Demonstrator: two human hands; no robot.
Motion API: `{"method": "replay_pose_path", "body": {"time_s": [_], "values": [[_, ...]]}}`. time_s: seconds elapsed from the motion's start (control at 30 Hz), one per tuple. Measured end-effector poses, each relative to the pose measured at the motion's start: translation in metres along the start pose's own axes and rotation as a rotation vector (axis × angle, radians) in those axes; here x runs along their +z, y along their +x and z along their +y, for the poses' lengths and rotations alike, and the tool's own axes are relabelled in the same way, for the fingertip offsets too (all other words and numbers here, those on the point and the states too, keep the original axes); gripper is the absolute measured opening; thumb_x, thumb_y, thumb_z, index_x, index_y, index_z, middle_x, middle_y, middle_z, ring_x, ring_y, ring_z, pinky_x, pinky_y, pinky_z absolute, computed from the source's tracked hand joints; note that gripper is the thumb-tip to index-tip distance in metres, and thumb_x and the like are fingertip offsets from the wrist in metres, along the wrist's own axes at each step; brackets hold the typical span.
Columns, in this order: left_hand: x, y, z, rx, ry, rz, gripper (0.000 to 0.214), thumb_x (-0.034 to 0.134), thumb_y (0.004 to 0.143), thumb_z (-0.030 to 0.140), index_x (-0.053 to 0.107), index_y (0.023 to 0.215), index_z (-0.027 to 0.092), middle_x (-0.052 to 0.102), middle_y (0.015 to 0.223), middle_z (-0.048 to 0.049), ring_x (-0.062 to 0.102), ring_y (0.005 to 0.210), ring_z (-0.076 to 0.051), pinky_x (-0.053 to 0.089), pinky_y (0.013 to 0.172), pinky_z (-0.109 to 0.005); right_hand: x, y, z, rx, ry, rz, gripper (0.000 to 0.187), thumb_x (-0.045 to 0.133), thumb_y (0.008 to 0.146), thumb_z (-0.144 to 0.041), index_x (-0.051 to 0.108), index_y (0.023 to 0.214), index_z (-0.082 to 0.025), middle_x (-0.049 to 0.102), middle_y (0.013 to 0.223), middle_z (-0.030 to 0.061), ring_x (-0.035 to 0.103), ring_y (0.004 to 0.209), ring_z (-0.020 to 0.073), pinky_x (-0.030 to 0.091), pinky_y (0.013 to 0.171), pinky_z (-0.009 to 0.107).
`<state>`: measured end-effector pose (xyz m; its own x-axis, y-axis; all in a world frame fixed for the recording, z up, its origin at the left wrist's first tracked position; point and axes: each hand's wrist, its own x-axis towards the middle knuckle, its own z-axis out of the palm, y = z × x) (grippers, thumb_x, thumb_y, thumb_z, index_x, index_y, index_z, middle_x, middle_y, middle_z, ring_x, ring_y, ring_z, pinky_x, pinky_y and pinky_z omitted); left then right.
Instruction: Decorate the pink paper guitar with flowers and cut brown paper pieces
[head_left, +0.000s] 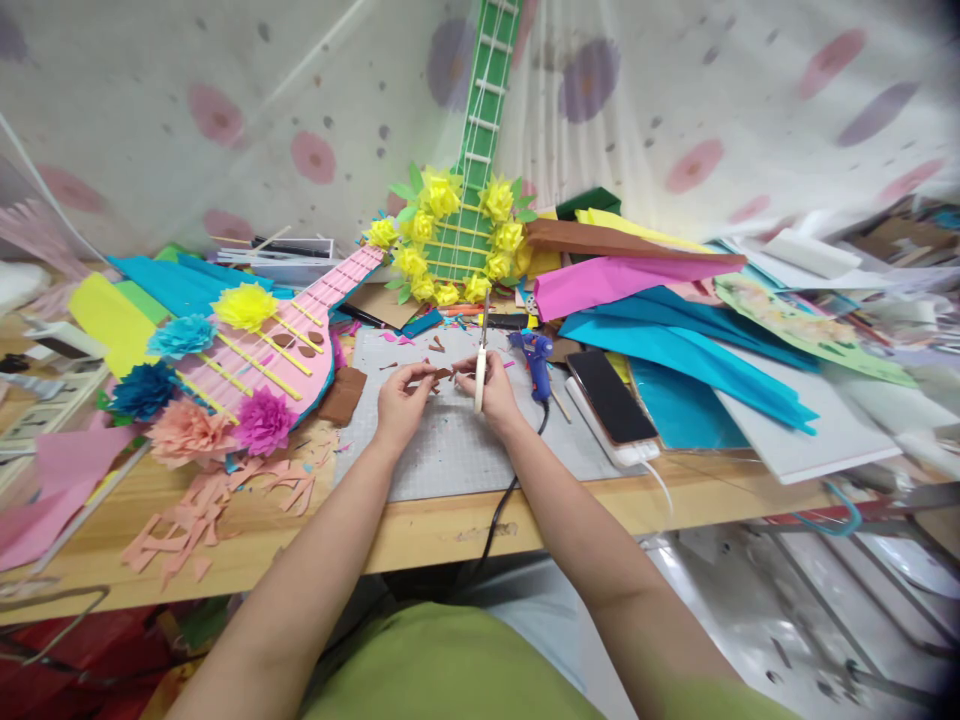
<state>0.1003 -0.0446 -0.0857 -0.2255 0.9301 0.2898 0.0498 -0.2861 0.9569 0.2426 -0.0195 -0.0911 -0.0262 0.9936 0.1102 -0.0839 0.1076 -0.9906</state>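
Note:
My left hand (401, 402) is closed in a pinch on a small piece of brown paper (433, 376) above the grey cutting mat (442, 465). Close beside it, my right hand (495, 388) is closed around white-handled scissors (481, 378), whose blades point up and away from me. Its fingertips are near the brown piece; whether they touch it I cannot tell. Small brown cut pieces (436, 344) lie on the mat beyond my hands. A folded brown paper sheet (343, 396) rests at the mat's left edge.
A blue glue gun (534, 362) and a phone (609, 396) lie to the right. A pink paper guitar (289, 350) with paper flowers is at left; a green one (472, 230) stands behind. Coloured paper sheets (675, 330) pile up at right. Peach scraps (199, 515) litter the wooden table (360, 560).

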Motion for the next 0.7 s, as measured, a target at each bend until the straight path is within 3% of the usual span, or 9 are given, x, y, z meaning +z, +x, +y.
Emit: {"method": "replay_pose_path", "body": {"time_s": [0.13, 0.27, 0.4, 0.5, 0.6, 0.7], "values": [[-0.002, -0.001, 0.0, 0.132, 0.055, -0.053, 0.01, 0.063, 0.073, 0.024, 0.069, 0.079, 0.02, 0.062, 0.096, -0.0068, 0.06, 0.094, -0.018, 0.054, 0.072, -0.028, 0.001, -0.003, -0.008, 0.032, 0.12, -0.021, 0.042, 0.074, 0.058, -0.034, 0.043, 0.083, -0.021, 0.065, 0.088, 0.0013, 0.061, 0.077, 0.0141, 0.048, 0.073, 0.032], [-0.006, 0.001, -0.002, 0.258, 0.173, -0.079, 0.008, 0.063, 0.075, 0.023, 0.07, 0.078, 0.023, 0.058, 0.102, -0.0066, 0.057, 0.102, -0.018, 0.049, 0.088, -0.035, 0.003, -0.004, -0.014, 0.172, 0.308, -0.066, 0.039, 0.07, 0.061, -0.043, 0.045, 0.08, -0.02, 0.065, 0.079, 0.0021, 0.061, 0.068, 0.0151, 0.049, 0.062, 0.03], [-0.009, 0.003, -0.003, 0.298, 0.214, -0.126, 0.008, 0.062, 0.076, 0.02, 0.07, 0.077, 0.023, 0.058, 0.101, -0.0061, 0.056, 0.102, -0.018, 0.045, 0.094, -0.038, 0.002, -0.003, -0.013, 0.175, 0.278, -0.108, 0.041, 0.076, 0.054, -0.037, 0.047, 0.077, -0.019, 0.063, 0.071, -0.001, 0.057, 0.059, 0.0121, 0.044, 0.056, 0.027], [-0.005, 0.003, -0.005, 0.185, 0.094, -0.112, 0.012, 0.063, 0.073, 0.021, 0.067, 0.084, 0.022, 0.057, 0.102, -0.0068, 0.057, 0.1, -0.019, 0.051, 0.083, -0.035, 0.002, -0.003, -0.01, 0.107, 0.228, -0.067, 0.044, 0.078, 0.05, -0.032, 0.046, 0.078, -0.02, 0.062, 0.071, -0.0029, 0.057, 0.061, 0.0113, 0.045, 0.061, 0.027], [0.001, 0.003, -0.005, -0.061, -0.143, -0.061, 0.027, 0.068, 0.067, 0.027, 0.061, 0.092, 0.019, 0.06, 0.098, -0.0061, 0.06, 0.089, -0.017, 0.054, 0.072, -0.031, 0.004, -0.003, -0.008, 0.064, 0.177, -0.008, 0.049, 0.078, 0.05, -0.034, 0.042, 0.08, -0.021, 0.062, 0.076, -0.0028, 0.059, 0.068, 0.0125, 0.047, 0.068, 0.03], [0.007, 0.001, -0.002, -0.319, -0.323, -0.085, 0.033, 0.073, 0.061, 0.033, 0.061, 0.086, 0.016, 0.064, 0.087, -0.0048, 0.062, 0.076, -0.014, 0.054, 0.069, -0.03, 0.006, -0.003, -0.009, 0.032, 0.105, -0.007, 0.051, 0.077, 0.052, -0.038, 0.039, 0.082, -0.022, 0.061, 0.078, -0.0025, 0.059, 0.069, 0.0127, 0.048, 0.072, 0.032]]}}
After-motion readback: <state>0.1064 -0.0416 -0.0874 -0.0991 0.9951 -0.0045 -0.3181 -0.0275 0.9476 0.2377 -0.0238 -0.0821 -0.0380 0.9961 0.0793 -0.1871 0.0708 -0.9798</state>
